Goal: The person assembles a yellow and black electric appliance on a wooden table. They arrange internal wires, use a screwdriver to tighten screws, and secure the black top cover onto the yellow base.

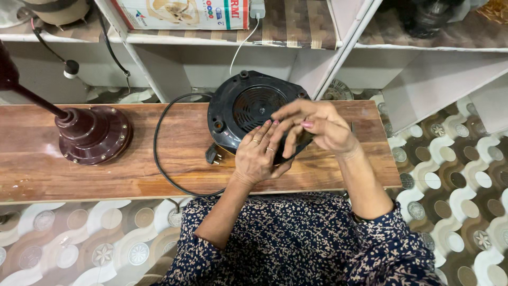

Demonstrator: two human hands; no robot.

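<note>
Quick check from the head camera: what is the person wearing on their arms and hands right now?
Both forearms are bare below dark navy sleeves with a small pale floral print, ending near the elbows. The left hand wears two thin rings on its fingers. The right hand shows pink-painted nails; no rings are visible on it. No gloves, watch or bracelets show.

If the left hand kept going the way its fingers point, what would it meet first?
The left hand points up and away across the black appliance base; it already seems to rest on it, so probably the round vent grille comes first.
</note>
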